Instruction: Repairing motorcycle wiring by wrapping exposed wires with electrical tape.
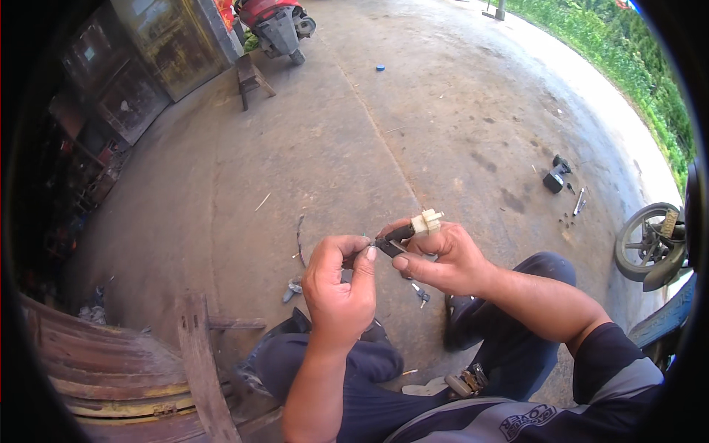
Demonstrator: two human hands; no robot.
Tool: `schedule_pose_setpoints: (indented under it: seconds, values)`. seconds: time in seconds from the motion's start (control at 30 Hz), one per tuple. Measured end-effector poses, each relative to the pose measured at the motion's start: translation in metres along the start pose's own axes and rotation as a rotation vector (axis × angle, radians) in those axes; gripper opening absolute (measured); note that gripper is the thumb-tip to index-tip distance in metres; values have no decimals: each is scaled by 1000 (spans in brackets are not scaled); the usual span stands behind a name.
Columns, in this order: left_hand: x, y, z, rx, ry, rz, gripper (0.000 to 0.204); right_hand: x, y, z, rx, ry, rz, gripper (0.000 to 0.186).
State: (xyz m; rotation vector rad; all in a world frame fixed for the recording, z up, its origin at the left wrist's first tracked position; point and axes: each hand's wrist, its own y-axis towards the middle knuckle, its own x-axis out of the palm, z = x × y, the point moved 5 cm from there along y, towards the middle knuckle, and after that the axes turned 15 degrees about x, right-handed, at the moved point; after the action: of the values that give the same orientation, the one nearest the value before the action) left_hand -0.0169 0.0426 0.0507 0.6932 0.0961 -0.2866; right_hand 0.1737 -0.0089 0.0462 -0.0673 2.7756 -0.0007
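Holds a cream plug (426, 222) and its black-sleeved cable (400, 235) between both hands, raised over the concrete floor (295, 148). Grips the cable just left of the plug with the right hand (449, 260), with thumb and fingers closed around the black part. Pinches the cable's far end, farther left of the plug, between thumb and forefinger of the left hand (340, 288); cannot make out the thin piece at those fingertips.

Has a dark wire (299, 240) on the floor left of the plug, a grey piece (292, 289) to its lower left and a small metal piece (421, 295) below it. Shows a black power tool (557, 176) well to the plug's right, near a slim tool (580, 201), and a wheel (647, 242) farther right. Includes, well beyond the plug, a blue cap (380, 68), a wooden stool (253, 77) and a red scooter (277, 28).
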Motion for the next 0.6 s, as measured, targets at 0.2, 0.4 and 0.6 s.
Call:
schedule_pose_setpoints:
  seconds: [0.2, 0.4, 0.6]
  values:
    - [6, 13, 20, 498, 511, -35, 13, 11, -15, -10, -4, 359, -2, 29]
    - [13, 9, 23, 571, 506, -96, 24, 20, -17, -15, -21, 721, 53, 41]
    - [25, 3, 24, 500, 319, -156, 20, 15, -8, 9, 321, 766, 155, 46]
